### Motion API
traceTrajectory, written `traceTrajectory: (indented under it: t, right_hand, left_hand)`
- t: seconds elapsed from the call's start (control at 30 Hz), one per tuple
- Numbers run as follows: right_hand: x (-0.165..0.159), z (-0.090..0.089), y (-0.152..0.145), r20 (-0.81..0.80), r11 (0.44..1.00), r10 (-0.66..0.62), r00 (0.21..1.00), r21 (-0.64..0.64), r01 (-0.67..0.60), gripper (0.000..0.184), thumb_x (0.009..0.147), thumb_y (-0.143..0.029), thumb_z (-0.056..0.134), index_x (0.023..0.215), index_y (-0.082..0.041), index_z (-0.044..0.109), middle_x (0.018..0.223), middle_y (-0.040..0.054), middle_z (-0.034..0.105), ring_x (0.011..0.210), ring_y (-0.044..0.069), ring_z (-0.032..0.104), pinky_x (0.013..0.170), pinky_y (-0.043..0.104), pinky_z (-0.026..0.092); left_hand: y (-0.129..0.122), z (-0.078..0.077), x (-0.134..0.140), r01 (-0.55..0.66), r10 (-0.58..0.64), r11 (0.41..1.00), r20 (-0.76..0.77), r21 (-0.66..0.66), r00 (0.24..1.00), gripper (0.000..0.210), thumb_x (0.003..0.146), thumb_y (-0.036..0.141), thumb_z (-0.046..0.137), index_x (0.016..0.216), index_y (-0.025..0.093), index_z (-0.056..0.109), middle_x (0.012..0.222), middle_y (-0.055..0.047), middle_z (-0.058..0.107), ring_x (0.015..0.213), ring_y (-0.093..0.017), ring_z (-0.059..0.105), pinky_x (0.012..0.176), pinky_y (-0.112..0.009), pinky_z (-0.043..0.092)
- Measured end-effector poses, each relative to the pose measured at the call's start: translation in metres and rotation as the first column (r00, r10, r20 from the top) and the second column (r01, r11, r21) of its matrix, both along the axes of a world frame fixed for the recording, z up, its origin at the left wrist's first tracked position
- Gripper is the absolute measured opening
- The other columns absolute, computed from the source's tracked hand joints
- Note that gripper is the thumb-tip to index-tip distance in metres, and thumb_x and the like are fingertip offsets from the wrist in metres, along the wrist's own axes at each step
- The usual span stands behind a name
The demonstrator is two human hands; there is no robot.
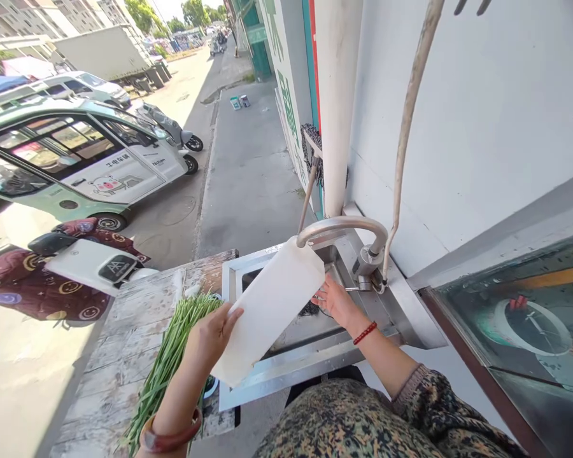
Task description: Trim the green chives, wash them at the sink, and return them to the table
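Observation:
A white, flat rectangular cutting board (279, 299) is held tilted over the metal sink (310, 346), its far end under the curved faucet (344, 224). My left hand (210, 334) is closed on the board's left edge, thumb on top. My right hand (337, 302) is at the right edge near the far end, fingers stretched out and apart; whether they press on the board is hard to tell. Dark mesh-like material (309, 310) shows in the sink beneath. Left of the board, a bunch of long green stalks (172, 362) lies near my left forearm.
A weathered wooden tabletop (100, 375) adjoins the sink on the left. A mop (310, 184) leans by a white pipe (334, 114). A hose (403, 140) runs down the wall to the faucet base. A scooter (86, 267) and a three-wheeled vehicle (86, 165) stand beyond.

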State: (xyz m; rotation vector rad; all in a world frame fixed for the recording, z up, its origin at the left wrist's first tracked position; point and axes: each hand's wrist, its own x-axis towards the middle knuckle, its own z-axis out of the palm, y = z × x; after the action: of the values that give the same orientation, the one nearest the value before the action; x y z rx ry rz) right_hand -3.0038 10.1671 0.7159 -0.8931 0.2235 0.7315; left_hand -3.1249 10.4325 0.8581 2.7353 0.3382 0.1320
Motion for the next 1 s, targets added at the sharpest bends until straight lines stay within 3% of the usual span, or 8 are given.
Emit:
traceTrajectory:
  t: [0.13,0.23,0.33,0.47,0.6,0.73,0.9,1.0]
  right_hand:
    - [-0.006,0.015,-0.027,-0.016,0.998,0.009,1.000,0.062,-0.008,0.057,0.093,-0.062,0.048,0.142,-0.032,0.050,0.151,0.0058,0.049,0.118,0.025,0.063,0.091,0.043,0.058]
    - [-0.018,0.027,-0.033,0.000,0.998,0.029,1.000,0.052,-0.029,0.060,0.092,-0.061,0.050,0.142,-0.029,0.051,0.140,0.0098,0.060,0.116,0.027,0.065,0.095,0.048,0.055]
    - [-0.031,0.032,-0.028,0.005,0.992,0.124,0.992,0.014,-0.124,0.062,0.091,-0.066,0.046,0.137,-0.025,0.057,0.124,0.0123,0.069,0.116,0.029,0.065,0.097,0.051,0.051]
    - [-0.034,0.026,-0.025,0.098,0.975,0.031,0.995,-0.220,-0.009,0.054,0.089,-0.063,0.053,0.124,-0.025,0.068,0.119,0.0124,0.071,0.124,0.032,0.059,0.100,0.049,0.048]
    - [-0.028,0.011,-0.033,0.042,0.979,0.048,0.998,-0.202,-0.038,0.047,0.087,-0.063,0.054,0.111,-0.027,0.073,0.117,0.0133,0.072,0.117,0.035,0.063,0.099,0.051,0.049]
    - [-0.044,-0.009,-0.032,-0.092,0.973,0.140,0.986,-0.173,-0.155,0.041,0.073,-0.043,0.074,0.106,-0.020,0.071,0.104,0.0119,0.077,0.099,0.034,0.070,0.089,0.050,0.055]
    - [-0.084,-0.031,-0.008,-0.014,0.964,-0.104,0.994,-0.247,0.098,0.042,0.065,-0.033,0.074,0.105,-0.021,0.068,0.100,0.0070,0.077,0.097,0.030,0.071,0.087,0.042,0.056]
    - [-0.095,-0.035,0.002,0.051,0.942,-0.233,0.971,-0.236,0.239,0.050,0.065,-0.035,0.073,0.113,-0.022,0.065,0.106,0.0063,0.076,0.102,0.029,0.069,0.090,0.041,0.055]
  left_hand:
    - [-0.002,0.000,-0.028,-0.018,0.017,0.975,-0.007,-0.222,1.000,0.035,0.069,0.056,0.072,0.063,0.025,0.056,0.050,0.003,0.049,0.046,-0.015,0.044,0.047,-0.026,0.031]
    - [0.008,0.008,-0.058,-0.037,0.018,0.956,-0.066,-0.293,0.998,0.033,0.060,0.052,0.082,0.062,0.027,0.061,0.047,0.003,0.048,0.041,-0.015,0.040,0.043,-0.028,0.028]
    - [0.013,0.020,-0.078,0.040,-0.056,0.978,-0.074,-0.207,0.996,0.033,0.063,0.053,0.082,0.062,0.028,0.060,0.049,0.001,0.050,0.042,-0.016,0.042,0.044,-0.029,0.025]
    - [-0.005,0.021,-0.067,0.384,-0.371,0.923,-0.229,0.013,0.900,0.029,0.090,0.047,0.059,0.070,0.027,0.057,0.064,-0.002,0.056,0.054,-0.018,0.047,0.055,-0.030,0.033]
    - [-0.021,-0.004,-0.036,0.639,-0.576,0.761,-0.337,0.112,0.745,0.022,0.097,0.017,0.043,0.082,0.022,0.056,0.079,-0.003,0.059,0.065,-0.019,0.048,0.066,-0.033,0.035]
    - [-0.007,-0.042,-0.023,0.736,-0.642,0.662,-0.401,0.140,0.654,0.016,0.096,0.017,0.048,0.085,0.020,0.058,0.084,-0.005,0.060,0.072,-0.020,0.050,0.072,-0.034,0.037]
    - [0.023,-0.085,-0.024,0.623,-0.497,0.755,-0.441,0.204,0.747,0.017,0.090,0.010,0.049,0.086,0.019,0.063,0.092,-0.009,0.063,0.089,-0.025,0.058,0.093,-0.043,0.042]
    - [0.029,-0.100,-0.022,0.490,-0.387,0.849,-0.399,0.197,0.831,0.028,0.079,0.000,0.051,0.091,0.020,0.067,0.101,-0.011,0.066,0.114,-0.030,0.057,0.114,-0.055,0.026]
